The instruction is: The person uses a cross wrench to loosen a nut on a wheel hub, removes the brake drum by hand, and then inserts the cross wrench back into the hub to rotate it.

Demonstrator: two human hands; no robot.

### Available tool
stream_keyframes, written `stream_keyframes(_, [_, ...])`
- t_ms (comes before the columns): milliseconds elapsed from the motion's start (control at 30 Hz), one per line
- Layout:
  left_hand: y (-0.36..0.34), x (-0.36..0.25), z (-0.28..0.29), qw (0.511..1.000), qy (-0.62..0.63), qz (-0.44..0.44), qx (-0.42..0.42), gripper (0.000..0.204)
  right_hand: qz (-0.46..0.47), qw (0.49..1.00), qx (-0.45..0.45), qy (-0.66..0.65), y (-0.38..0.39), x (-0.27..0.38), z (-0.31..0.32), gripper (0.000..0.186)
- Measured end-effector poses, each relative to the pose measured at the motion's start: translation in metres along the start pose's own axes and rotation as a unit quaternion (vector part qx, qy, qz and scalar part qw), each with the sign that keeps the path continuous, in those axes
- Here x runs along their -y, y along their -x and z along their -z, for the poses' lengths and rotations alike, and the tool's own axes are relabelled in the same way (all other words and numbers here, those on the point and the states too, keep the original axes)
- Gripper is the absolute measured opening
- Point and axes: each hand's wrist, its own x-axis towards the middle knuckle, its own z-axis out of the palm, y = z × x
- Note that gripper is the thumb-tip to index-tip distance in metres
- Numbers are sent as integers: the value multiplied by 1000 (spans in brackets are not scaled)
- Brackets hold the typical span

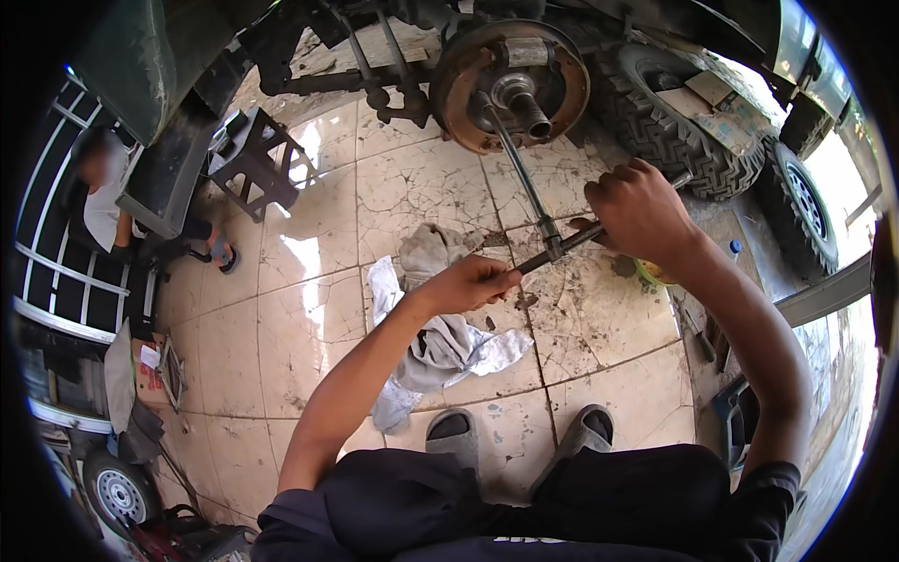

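My left hand (pixel 464 284) and my right hand (pixel 644 208) are closed around a dark metal crossbar (pixel 582 238), one on each side of its middle. The bar passes through the head of a long socket extension (pixel 526 183), so the two form a T-handle. The extension's far end meets the rusty round brake backing plate (pixel 459 117), just left of the threaded axle spindle (pixel 532 117). Exactly what the socket sits on is too small to make out. The bar's far right end sticks out past my right hand.
Crumpled grey and white rags (pixel 445 347) lie on the cracked, dirty tile floor near my sandals. A large knobby tire (pixel 688 140) and a smaller wheel (pixel 803 201) are at right. A plastic stool (pixel 260 159) stands left, near another person (pixel 103 201). Green-rimmed bowl (pixel 653 273) sits below my right hand.
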Motion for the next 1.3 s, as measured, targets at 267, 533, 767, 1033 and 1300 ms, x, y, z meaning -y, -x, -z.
stream_keyframes(267, [-10, 23, -6, 998, 50, 42, 19, 61, -73, 989, 118, -54, 0, 0, 4, 14])
stream_keyframes(533, [-3, -7, -16, 995, -71, 61, -44, 70, -86, 993, -6, -78, 9, -10, -5, 19])
stream_keyframes(767, [11, -56, -14, 970, -185, 138, -73, 77, -137, 976, -93, -143, 25, -2, -35, 19])
stream_keyframes(1033, [21, -67, -14, 950, -226, 183, -111, 74, -152, 966, -116, -176, 28, 7, -44, 15])
stream_keyframes(1300, [36, 9, -28, 848, 487, -82, -193, 58, -146, 967, -57, -199, 26, 3, -39, 17])
